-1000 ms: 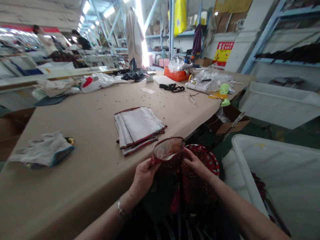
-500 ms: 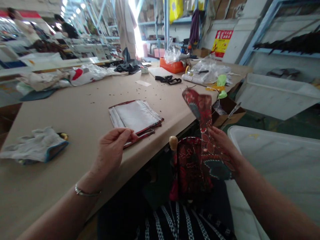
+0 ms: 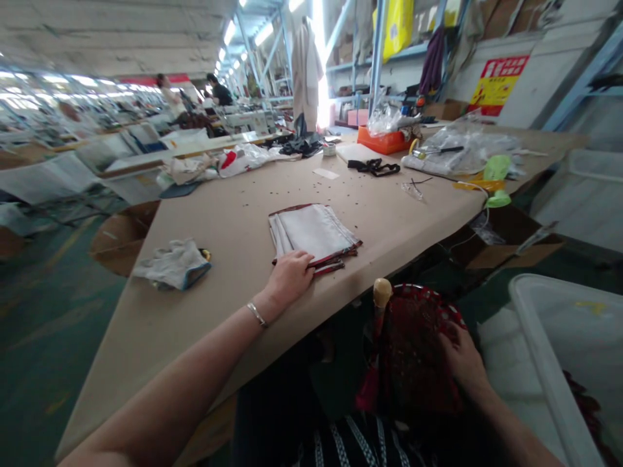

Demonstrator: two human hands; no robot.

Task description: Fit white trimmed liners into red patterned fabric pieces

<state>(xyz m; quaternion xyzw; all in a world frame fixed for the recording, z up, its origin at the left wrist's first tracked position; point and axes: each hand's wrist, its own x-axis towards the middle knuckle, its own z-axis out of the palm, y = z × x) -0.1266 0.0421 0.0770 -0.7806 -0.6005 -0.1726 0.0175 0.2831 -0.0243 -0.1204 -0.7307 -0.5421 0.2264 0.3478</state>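
Observation:
A stack of folded fabric pieces (image 3: 318, 230), pale grey on top with dark red patterned edges, lies on the table near its front edge. My left hand (image 3: 292, 277) rests palm down at its near left corner, fingers bent over the edges. Low on the right, above my lap, is dark red patterned cloth (image 3: 413, 344) with a light-spotted rim. My right hand (image 3: 462, 357) has its fingers curled on the right side of this cloth. Dim light hides the fingertips there. A pale wooden knob (image 3: 382, 292) stands up beside the cloth's left edge.
Left on the table (image 3: 233, 214) is a work glove (image 3: 175, 264). Farther back are black straps (image 3: 374, 167), an orange box (image 3: 382, 139) and clear plastic bags (image 3: 462, 149). A white bin (image 3: 530, 324) stands right; an open cardboard box (image 3: 506, 243) sits beyond the table edge.
My view has turned left. My left hand has moved from a pinch at the stack's edge to lying over its corner. My right hand has lowered, and the raised patterned piece is no longer held up.

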